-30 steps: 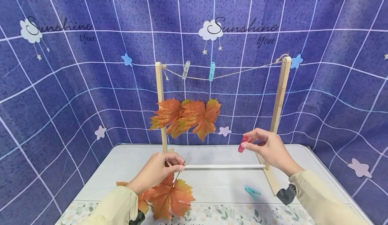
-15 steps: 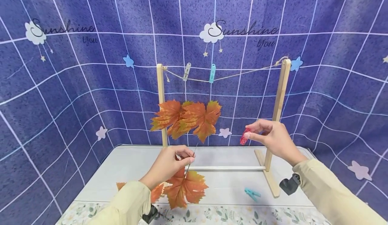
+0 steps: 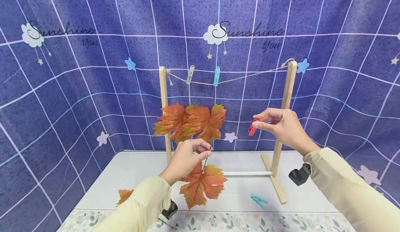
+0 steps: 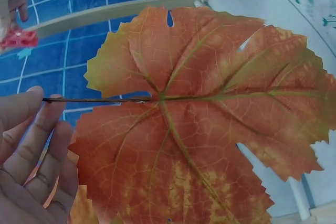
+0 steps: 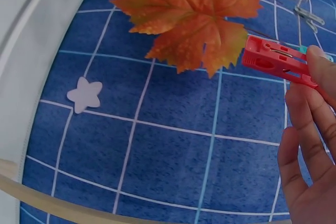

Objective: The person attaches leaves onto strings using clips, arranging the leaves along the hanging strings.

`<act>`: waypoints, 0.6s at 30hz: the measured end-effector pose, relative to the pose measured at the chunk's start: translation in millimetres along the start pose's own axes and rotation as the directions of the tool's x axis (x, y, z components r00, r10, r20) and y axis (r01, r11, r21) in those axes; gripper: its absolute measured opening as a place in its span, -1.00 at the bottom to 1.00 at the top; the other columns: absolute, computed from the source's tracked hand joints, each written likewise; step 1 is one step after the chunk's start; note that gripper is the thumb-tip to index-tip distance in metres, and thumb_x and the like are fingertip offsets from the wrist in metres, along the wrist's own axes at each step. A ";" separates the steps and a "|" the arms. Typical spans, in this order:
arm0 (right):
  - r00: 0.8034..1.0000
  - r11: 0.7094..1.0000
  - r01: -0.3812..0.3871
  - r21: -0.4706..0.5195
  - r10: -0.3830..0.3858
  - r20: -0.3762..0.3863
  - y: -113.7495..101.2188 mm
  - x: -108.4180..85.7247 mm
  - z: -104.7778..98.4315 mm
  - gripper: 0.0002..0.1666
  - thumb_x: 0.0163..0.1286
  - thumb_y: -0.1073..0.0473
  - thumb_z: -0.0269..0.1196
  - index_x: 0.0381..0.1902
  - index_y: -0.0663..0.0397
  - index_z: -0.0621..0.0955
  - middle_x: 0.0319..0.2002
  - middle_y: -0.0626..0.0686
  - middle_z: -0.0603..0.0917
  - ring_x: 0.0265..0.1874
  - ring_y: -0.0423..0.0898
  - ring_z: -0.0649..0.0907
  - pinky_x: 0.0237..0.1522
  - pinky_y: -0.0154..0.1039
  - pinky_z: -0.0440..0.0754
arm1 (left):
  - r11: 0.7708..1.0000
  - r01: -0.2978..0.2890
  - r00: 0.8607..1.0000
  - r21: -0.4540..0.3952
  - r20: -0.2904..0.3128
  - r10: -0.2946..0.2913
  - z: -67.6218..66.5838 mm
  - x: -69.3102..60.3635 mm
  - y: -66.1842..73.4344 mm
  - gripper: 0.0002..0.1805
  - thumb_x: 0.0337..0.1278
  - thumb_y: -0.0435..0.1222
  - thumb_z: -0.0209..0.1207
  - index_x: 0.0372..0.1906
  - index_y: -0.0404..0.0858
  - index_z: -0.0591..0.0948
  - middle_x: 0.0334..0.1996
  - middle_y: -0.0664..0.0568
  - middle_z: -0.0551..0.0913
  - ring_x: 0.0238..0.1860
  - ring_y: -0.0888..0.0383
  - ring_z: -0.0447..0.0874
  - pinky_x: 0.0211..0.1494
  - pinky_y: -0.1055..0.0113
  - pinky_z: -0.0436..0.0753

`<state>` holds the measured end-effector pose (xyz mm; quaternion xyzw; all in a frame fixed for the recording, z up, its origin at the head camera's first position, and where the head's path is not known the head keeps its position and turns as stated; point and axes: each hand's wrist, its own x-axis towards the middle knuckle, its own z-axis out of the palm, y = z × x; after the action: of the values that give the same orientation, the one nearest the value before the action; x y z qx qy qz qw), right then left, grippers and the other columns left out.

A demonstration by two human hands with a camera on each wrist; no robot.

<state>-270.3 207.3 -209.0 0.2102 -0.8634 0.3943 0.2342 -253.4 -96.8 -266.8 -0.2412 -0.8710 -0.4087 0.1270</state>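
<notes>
On the near side of the wooden stand (image 3: 289, 86), toward its left, a lying leaf (image 3: 125, 195) rested on the white table (image 3: 237, 192); the left sleeve (image 3: 137, 207) hid part of it, so I could not tell if more leaves were there. Just inside the stand's right foot there was a loose blue peg (image 3: 258, 198).

In front of the stand's middle, the left hand (image 3: 187, 157) was pinching the stem of a held leaf (image 3: 200, 185). Nearer to the stand's right post, the right hand (image 3: 282, 126) gripped a red peg (image 3: 252, 127) with thumb and fingers; whether it was squeezed open, I could not tell.

Farther, on the stand's string (image 3: 243, 76), a grey peg (image 3: 190, 75) and a turquoise peg (image 3: 216, 76) seemed to hold the left hanging leaf (image 3: 172, 118) and the right hanging leaf (image 3: 203, 121). By my judgement, the work was about half done: these two were up, while the held leaf and the lying leaf were not yet on the stand
</notes>
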 end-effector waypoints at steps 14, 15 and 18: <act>0.995 0.999 0.046 -0.016 -0.047 -0.084 -12.5 22.0 -25.4 -0.78 0.31 0.09 0.47 -0.16 0.08 0.78 -0.23 0.07 0.81 -0.38 -0.11 0.71 -0.40 -0.36 0.52 | 0.997 -0.021 1.000 -0.079 -0.025 0.019 18.4 36.6 31.1 -0.94 0.29 -0.30 0.34 -0.19 -0.15 0.75 -0.36 0.17 0.76 -0.36 0.24 0.67 -0.21 0.26 0.60; 0.995 0.999 0.052 -0.014 -0.053 -0.087 -13.1 24.3 -26.0 -0.78 0.31 0.10 0.47 -0.15 0.08 0.78 -0.25 0.06 0.81 -0.38 -0.12 0.72 -0.39 -0.36 0.51 | 0.997 -0.023 0.999 -0.078 -0.033 0.020 18.7 37.9 32.0 -0.94 0.29 -0.30 0.34 -0.19 -0.14 0.75 -0.38 0.17 0.76 -0.37 0.24 0.67 -0.20 0.26 0.60; 0.994 0.998 0.068 -0.004 -0.069 -0.088 -15.0 31.3 -27.2 -0.77 0.31 0.11 0.47 -0.15 0.09 0.78 -0.25 0.03 0.82 -0.37 -0.18 0.72 -0.37 -0.36 0.52 | 0.998 -0.033 0.998 -0.057 -0.060 0.029 18.4 41.4 33.0 -0.95 0.28 -0.29 0.35 -0.20 -0.13 0.75 -0.44 0.20 0.73 -0.39 0.26 0.65 -0.21 0.25 0.58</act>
<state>-280.7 213.9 -166.6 0.2220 -0.8448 0.3944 0.2854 -271.8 -51.3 -239.6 -0.2460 -0.8507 -0.4388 0.1522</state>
